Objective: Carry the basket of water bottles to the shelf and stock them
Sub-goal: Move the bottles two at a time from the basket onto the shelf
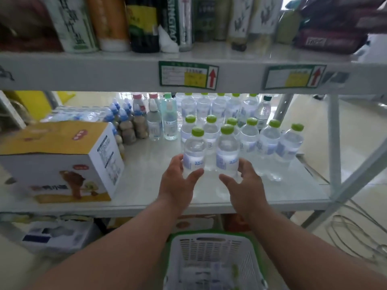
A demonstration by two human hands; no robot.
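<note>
Both hands at shelf (209,197) front edge, one water bottle each: left hand (178,181) curled round the left bottle (194,152), right hand (244,184) curled round the right bottle (227,151), thumbs in front, fingers wrapping behind. Looks like both being set down, bases at or near shelf surface; contact w/ shelf hard to confirm. Landmark = the two-bottle pair. Directly behind pair: rows of green-capped bottles (249,135), packed tight, some touching. Left of pair, well apart: yellow-white carton (62,162). Below pair, on floor under shelf edge: green-rimmed basket (213,258), maybe a few bottles inside, too blurred to count. Risks, as judged: pushing pair back too hard → knocks rear rows, domino toward the open far side of shelf, no back panel seen. Letting go before bases sit flat → tip, roll off front edge into basket or floor. Pair close together → knuckles or fingers snagging neighbour bottle on withdrawal. Top shelf lip just above pair → caps clipping it if lifted. Fix prob: set flat, release one at a time, pull straight back.
</note>
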